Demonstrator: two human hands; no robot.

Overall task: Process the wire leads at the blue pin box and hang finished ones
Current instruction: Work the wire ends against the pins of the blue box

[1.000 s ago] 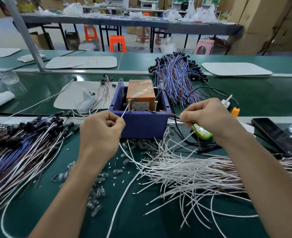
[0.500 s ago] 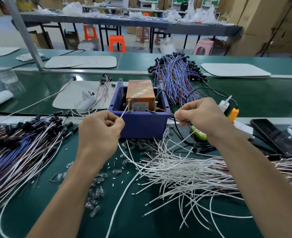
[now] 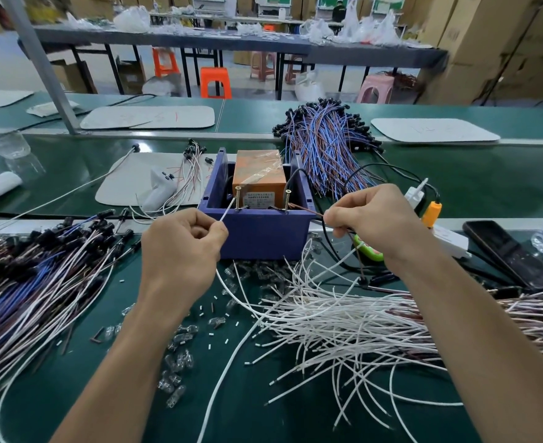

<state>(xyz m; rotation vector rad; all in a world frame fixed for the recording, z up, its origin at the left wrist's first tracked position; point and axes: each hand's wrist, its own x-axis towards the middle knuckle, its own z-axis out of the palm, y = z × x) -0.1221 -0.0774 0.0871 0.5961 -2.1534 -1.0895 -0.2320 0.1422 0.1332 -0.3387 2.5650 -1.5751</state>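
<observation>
At the blue pin box [image 3: 263, 233], left fingers [image 3: 213, 232] pinch a white wire [image 3: 228, 210], its tip seemingly on the left pin [image 3: 237, 198]; right fingers [image 3: 331, 215] pinch a brown wire [image 3: 306, 210] by the right pin [image 3: 287, 199].

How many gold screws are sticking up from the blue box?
2. The left screw stands on the blue box's front wall beside the white wire the left hand pinches; the right screw beside the brown wire the right hand pinches. None seems hidden.

Left hand [image 3: 180, 251] and right hand [image 3: 372, 219] pinch wire ends against the blue box's [image 3: 260, 231] screws.
</observation>
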